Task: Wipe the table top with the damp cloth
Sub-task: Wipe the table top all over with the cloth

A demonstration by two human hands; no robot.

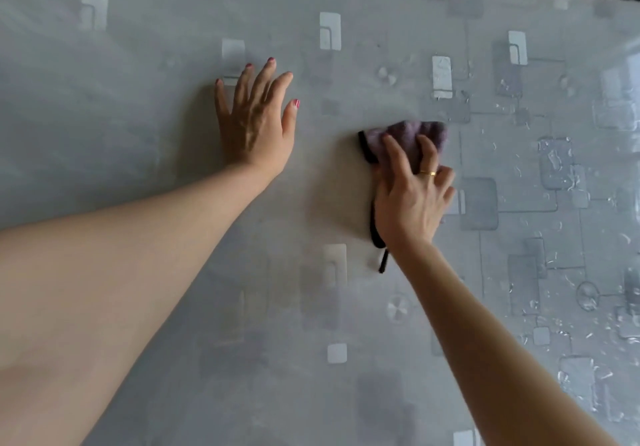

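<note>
Pressing the purple cloth [408,137] onto mid-table, right hand [410,200] fingers curled over it | left hand [258,116] flat, fingers spread, holding nothing | table top [138,175]: droplets glisten on the right side, left looks matte | judgement: partway through, right stretch left.

On the table top [138,65], the left hand [258,123] lies flat, left of the cloth [408,137] under the right hand [412,200].
</note>
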